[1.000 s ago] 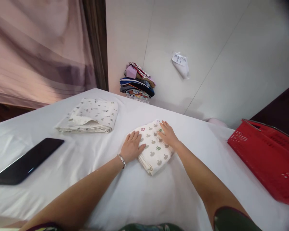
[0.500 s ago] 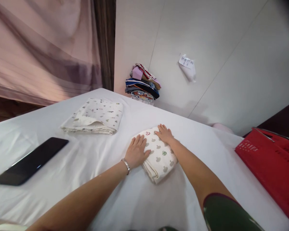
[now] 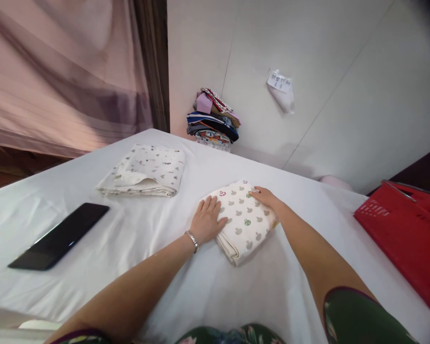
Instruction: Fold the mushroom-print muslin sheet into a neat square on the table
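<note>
A folded cream cloth (image 3: 244, 219) printed with small grey, red and green shapes lies on the white sheet (image 3: 136, 239) in front of me. My left hand (image 3: 208, 222) rests flat on its left edge, fingers stretched out; a silver bracelet circles that wrist. My right hand (image 3: 267, 197) lies on the cloth's far right edge with fingers extended, holding nothing. A second folded patterned cloth (image 3: 146, 171) sits further back to the left, apart from both hands.
A black tablet (image 3: 59, 236) lies on the sheet at the left. A red plastic basket (image 3: 404, 234) stands at the right edge. A stack of folded colourful clothes (image 3: 213, 119) sits against the white wall, and a pink curtain (image 3: 64, 76) hangs at the left.
My right hand has slid from the cloth's top to its far right edge. My left hand stays on the left edge. The view has shifted slightly.
</note>
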The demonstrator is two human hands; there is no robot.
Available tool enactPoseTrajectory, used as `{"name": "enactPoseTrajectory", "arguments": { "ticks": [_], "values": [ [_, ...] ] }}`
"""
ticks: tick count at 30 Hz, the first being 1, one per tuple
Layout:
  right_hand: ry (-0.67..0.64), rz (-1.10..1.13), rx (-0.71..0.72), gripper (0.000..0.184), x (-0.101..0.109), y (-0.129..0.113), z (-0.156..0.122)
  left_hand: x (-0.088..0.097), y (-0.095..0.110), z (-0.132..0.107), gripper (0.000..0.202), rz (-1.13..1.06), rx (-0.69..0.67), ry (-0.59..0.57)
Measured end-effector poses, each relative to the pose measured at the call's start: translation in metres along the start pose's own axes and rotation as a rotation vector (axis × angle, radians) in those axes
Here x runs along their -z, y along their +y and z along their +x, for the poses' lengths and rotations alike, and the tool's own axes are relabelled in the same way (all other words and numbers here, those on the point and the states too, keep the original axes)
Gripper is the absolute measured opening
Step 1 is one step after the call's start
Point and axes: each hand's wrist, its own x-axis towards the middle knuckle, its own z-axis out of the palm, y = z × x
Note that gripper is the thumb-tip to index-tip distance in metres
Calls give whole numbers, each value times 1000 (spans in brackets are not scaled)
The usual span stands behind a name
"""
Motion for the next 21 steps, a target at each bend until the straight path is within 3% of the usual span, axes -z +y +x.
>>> {"name": "enactPoseTrajectory", "arguments": {
  "ticks": [4,8,13,16,21],
  "values": [
    [-196,231,-145,61,16,18,-12,1,-2,1,57,-11,-6,-6],
    [-331,401,-181,54,24,29,-28,4,-6,2,56,-34,-19,-30],
    [-259,419,-172,50,21,39,-50,6,-13,4,61,-57,55,-15],
    [-188,528,-182,48,14,48,-72,9,-17,5,71,-126,186,-30],
    [-200,684,-216,48,7,69,-117,25,-14,5,75,-352,444,-139]
  ]
}}
